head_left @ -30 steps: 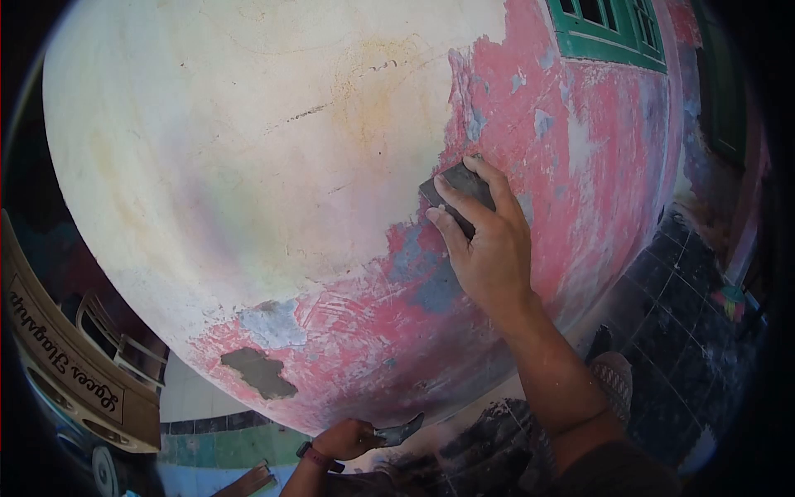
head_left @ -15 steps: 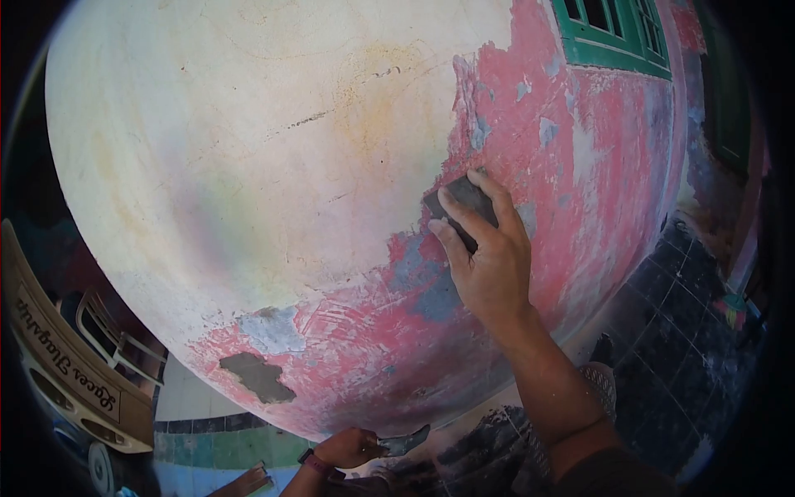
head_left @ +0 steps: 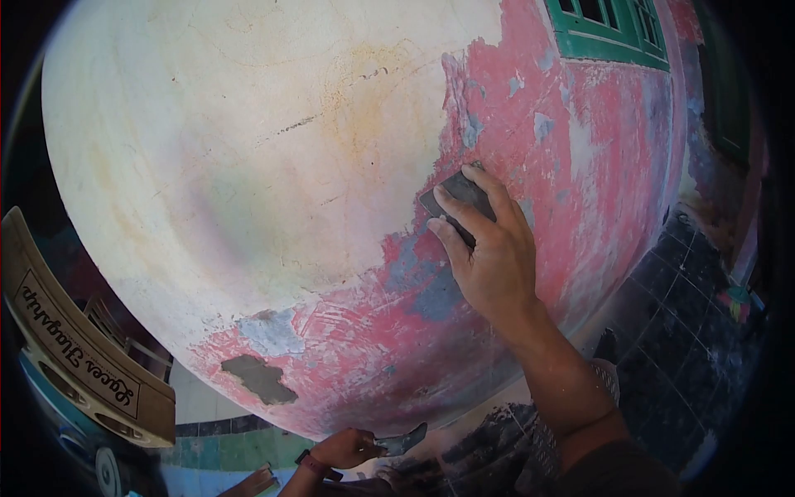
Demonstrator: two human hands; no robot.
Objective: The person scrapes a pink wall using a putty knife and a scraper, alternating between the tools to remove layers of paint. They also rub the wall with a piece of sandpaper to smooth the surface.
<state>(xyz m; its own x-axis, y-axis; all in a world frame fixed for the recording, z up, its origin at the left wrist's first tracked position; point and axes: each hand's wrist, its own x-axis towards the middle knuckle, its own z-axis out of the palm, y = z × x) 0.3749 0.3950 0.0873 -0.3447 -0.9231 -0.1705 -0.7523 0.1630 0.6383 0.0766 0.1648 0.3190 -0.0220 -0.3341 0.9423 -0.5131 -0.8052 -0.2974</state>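
Observation:
My right hand [head_left: 494, 248] presses a dark grey sanding block [head_left: 460, 204] flat on the wall [head_left: 273, 190], with the thumb and fingers gripping its edges. The block lies at the border between the cream surface and the peeling pink paint. Low in the view, my left hand [head_left: 344, 448] is closed around a scraper [head_left: 402, 441] with a dark, curved blade. A dark watch is on the left wrist. The scraper is close to the lower part of the wall; whether it touches cannot be told.
Grey patches [head_left: 259, 379] show where paint has come off. A green-framed window [head_left: 609, 37] is at the upper right. Dark tiles [head_left: 654, 331] cover the floor to the right. At the left stands a tan panel with lettering [head_left: 79, 331], and a chair is partly visible behind it.
The view has shifted slightly, so the tan panel shows further right. The sanding block has barely moved on the wall. Both hands keep their holds.

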